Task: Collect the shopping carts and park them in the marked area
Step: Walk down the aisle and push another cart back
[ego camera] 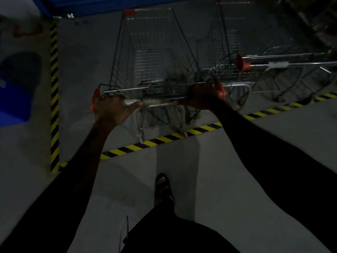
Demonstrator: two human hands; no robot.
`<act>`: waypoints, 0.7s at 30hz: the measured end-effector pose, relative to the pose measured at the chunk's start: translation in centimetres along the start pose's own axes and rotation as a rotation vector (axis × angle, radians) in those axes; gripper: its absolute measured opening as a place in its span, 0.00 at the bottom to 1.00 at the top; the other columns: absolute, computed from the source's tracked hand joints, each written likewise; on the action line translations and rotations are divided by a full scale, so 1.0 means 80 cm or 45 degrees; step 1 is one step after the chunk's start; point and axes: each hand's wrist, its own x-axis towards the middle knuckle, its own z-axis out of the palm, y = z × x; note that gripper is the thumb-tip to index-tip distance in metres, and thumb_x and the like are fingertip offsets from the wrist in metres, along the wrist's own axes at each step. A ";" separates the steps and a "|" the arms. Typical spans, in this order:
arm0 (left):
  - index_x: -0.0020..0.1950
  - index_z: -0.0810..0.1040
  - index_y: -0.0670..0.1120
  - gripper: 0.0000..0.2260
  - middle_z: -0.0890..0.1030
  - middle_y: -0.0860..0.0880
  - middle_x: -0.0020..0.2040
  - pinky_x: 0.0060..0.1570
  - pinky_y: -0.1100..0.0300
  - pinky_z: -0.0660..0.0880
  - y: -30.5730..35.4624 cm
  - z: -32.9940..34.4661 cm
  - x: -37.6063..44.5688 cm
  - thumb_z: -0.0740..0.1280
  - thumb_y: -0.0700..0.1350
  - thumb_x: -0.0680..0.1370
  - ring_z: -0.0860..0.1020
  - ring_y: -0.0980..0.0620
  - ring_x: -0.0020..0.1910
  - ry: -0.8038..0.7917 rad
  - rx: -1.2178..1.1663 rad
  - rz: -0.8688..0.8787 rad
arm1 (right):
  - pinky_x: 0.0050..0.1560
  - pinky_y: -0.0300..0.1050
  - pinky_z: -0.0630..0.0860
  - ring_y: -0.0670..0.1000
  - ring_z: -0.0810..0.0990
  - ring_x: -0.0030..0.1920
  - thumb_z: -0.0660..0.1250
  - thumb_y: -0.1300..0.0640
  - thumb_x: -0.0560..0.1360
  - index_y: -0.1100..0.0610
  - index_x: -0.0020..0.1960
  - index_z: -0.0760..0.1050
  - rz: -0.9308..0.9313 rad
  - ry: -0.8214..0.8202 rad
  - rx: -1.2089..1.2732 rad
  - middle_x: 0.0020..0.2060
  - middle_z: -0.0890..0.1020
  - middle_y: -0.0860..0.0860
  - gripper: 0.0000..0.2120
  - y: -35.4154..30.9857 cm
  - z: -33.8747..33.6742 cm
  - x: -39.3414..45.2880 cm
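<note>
Both hands gripping cart handle (pixel 156 102), left hand (pixel 109 109) fingers curled around it, right hand (pixel 200 96) likewise, second cart (pixel 255 70) at 2 o'clock, striped floor line (pixel 164 138) beneath rear wheels

No readable text; white label on cart handle (pixel 156 99) blurred.

— What's on the grey concrete floor (pixel 209 179)?
— Yellow-black hazard tape (pixel 164 138) edging a bay, 2 wire carts (pixel 153 57) standing side by side inside it, and one sandalled foot (pixel 162 187) outside.
</note>
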 end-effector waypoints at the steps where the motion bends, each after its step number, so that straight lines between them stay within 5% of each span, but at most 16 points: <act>1: 0.59 0.86 0.55 0.43 0.87 0.47 0.56 0.80 0.40 0.50 0.005 -0.003 -0.003 0.45 0.84 0.74 0.83 0.44 0.63 0.058 -0.045 0.001 | 0.75 0.61 0.62 0.58 0.82 0.58 0.60 0.22 0.74 0.50 0.46 0.82 -0.008 0.079 0.054 0.46 0.84 0.53 0.32 0.002 0.008 -0.005; 5: 0.63 0.81 0.49 0.25 0.83 0.41 0.60 0.66 0.40 0.72 0.048 -0.014 -0.020 0.63 0.65 0.75 0.79 0.37 0.62 0.213 -0.256 0.237 | 0.79 0.59 0.61 0.60 0.80 0.66 0.59 0.33 0.79 0.55 0.61 0.84 -0.010 0.449 0.176 0.57 0.86 0.57 0.30 0.021 0.035 -0.054; 8: 0.65 0.80 0.44 0.22 0.82 0.38 0.61 0.62 0.37 0.76 0.108 -0.025 -0.032 0.68 0.56 0.77 0.80 0.34 0.60 0.240 -0.287 0.599 | 0.68 0.58 0.75 0.61 0.77 0.70 0.66 0.39 0.80 0.56 0.71 0.78 0.187 0.429 0.441 0.68 0.80 0.59 0.27 0.036 0.028 -0.134; 12: 0.67 0.81 0.47 0.21 0.83 0.43 0.63 0.59 0.43 0.79 0.214 -0.060 -0.082 0.69 0.57 0.79 0.81 0.38 0.61 0.025 -0.422 0.922 | 0.53 0.53 0.81 0.58 0.83 0.57 0.63 0.35 0.78 0.52 0.60 0.83 0.628 0.507 0.614 0.56 0.85 0.53 0.25 0.058 0.045 -0.285; 17: 0.56 0.81 0.50 0.13 0.83 0.47 0.52 0.47 0.49 0.79 0.322 -0.083 -0.196 0.68 0.56 0.79 0.81 0.41 0.51 -0.085 -0.404 1.301 | 0.55 0.52 0.82 0.53 0.84 0.57 0.67 0.38 0.80 0.51 0.64 0.81 1.132 0.580 0.717 0.56 0.86 0.48 0.20 0.059 0.089 -0.495; 21: 0.59 0.82 0.48 0.13 0.83 0.47 0.50 0.48 0.49 0.78 0.379 -0.080 -0.294 0.74 0.53 0.78 0.81 0.41 0.50 -0.109 -0.408 1.621 | 0.54 0.51 0.82 0.52 0.84 0.54 0.67 0.38 0.81 0.51 0.65 0.80 1.472 0.678 0.778 0.55 0.86 0.48 0.21 0.019 0.122 -0.651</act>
